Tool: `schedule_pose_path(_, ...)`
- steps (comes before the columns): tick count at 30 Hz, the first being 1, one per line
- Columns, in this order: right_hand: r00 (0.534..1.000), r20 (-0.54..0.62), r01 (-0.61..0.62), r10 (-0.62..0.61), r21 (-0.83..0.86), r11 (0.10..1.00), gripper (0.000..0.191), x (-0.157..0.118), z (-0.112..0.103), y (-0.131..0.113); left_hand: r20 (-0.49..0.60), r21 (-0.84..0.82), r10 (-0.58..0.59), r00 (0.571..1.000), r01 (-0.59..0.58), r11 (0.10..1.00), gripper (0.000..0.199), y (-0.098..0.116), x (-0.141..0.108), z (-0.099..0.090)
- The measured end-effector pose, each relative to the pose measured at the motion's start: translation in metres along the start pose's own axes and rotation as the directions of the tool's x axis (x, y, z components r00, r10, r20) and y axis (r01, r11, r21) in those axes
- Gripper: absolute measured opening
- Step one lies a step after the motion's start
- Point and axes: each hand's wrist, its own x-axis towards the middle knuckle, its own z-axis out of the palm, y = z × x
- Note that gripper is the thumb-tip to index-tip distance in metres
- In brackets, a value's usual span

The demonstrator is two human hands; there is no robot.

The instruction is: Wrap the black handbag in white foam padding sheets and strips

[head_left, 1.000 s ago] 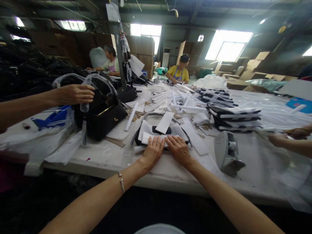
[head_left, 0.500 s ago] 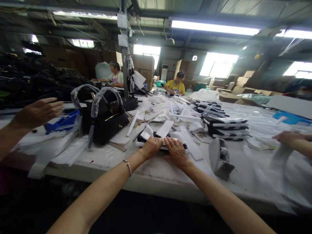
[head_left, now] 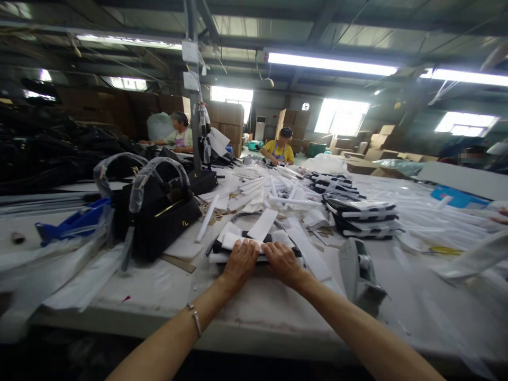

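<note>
A flat black piece (head_left: 216,246) with white sheets across it lies at the middle of the table. My left hand (head_left: 243,260), with a silver bracelet on its wrist, presses its fingers on a folded white strip (head_left: 234,242) on top of that piece. My right hand (head_left: 281,260) holds the same strip from the right, its fingertips close to the left ones. A loose white sheet (head_left: 262,224) rests just beyond the fingers. The undersides of both hands are hidden.
Left stands a black handbag (head_left: 170,222) with wrapped handles. A grey tape dispenser (head_left: 359,275) and stacked black pieces (head_left: 367,217) are at the right. White strips (head_left: 254,185) pile up behind. Two people sit across; another person's hand (head_left: 500,214) shows at the far right edge.
The view has shifted, with the table scene moving left and lower. My hands have drawn back slightly, baring more of the white strip. The other person's hand at the left has left the view.
</note>
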Motion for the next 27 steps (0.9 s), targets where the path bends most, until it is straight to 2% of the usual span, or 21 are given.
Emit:
schedule_pose_path(2,1.000,0.024,-0.016,0.016,0.028,0.999,0.027,-0.001,-0.003,-0.007,-0.099,0.021,0.000,0.995,0.002,1.000,0.025,0.000,-0.004,0.010)
schedule_pose_path(5,0.995,0.083,-0.062,0.050,0.143,0.988,0.028,-0.002,-0.014,-0.010,-0.123,-0.018,0.038,0.992,-0.040,0.999,0.019,-0.004,-0.011,0.020)
schedule_pose_path(7,0.988,0.109,-0.136,0.107,0.317,0.939,0.031,-0.001,-0.026,0.002,-0.153,-0.051,0.049,0.987,-0.058,0.997,0.019,-0.005,-0.017,0.023)
schedule_pose_path(9,0.962,0.115,-0.273,0.249,0.486,0.830,0.029,0.002,-0.037,0.028,-0.189,-0.090,0.031,0.981,-0.049,0.995,0.019,-0.006,-0.023,0.025)
schedule_pose_path(11,0.883,0.145,-0.451,0.446,0.522,0.724,0.027,0.005,-0.039,0.062,-0.222,-0.136,-0.006,0.975,-0.025,0.990,0.020,-0.005,-0.027,0.025)
schedule_pose_path(13,0.784,0.264,-0.616,0.563,0.448,0.648,0.030,0.008,-0.032,0.091,-0.247,-0.175,-0.038,0.968,-0.006,0.984,0.022,-0.004,-0.029,0.024)
schedule_pose_path(15,0.689,0.454,-0.723,0.565,0.377,0.578,0.036,0.010,-0.017,0.109,-0.254,-0.199,-0.058,0.965,0.007,0.980,0.024,-0.003,-0.032,0.022)
schedule_pose_path(17,0.637,0.582,-0.759,0.506,0.359,0.543,0.037,0.012,-0.002,0.115,-0.244,-0.211,-0.067,0.968,0.015,0.977,0.026,-0.003,-0.034,0.021)
schedule_pose_path(19,0.637,0.591,-0.753,0.494,0.343,0.561,0.035,0.020,0.007,0.115,-0.243,-0.219,-0.076,0.967,0.022,0.975,0.027,-0.003,-0.035,0.021)
schedule_pose_path(21,0.670,0.510,-0.726,0.540,0.296,0.621,0.037,0.034,0.010,0.113,-0.253,-0.225,-0.087,0.963,0.029,0.974,0.026,-0.003,-0.036,0.021)
schedule_pose_path(23,0.682,0.457,-0.722,0.571,0.292,0.628,0.040,0.054,0.012,0.110,-0.251,-0.233,-0.091,0.964,0.031,0.972,0.025,-0.003,-0.036,0.022)
schedule_pose_path(25,0.661,0.477,-0.747,0.579,0.349,0.566,0.047,0.075,0.017,0.103,-0.233,-0.235,-0.085,0.969,0.029,0.971,0.026,-0.003,-0.037,0.021)
schedule_pose_path(27,0.626,0.534,-0.780,0.568,0.419,0.465,0.058,0.095,0.029,0.093,-0.215,-0.229,-0.072,0.974,0.021,0.973,0.028,-0.004,-0.037,0.021)
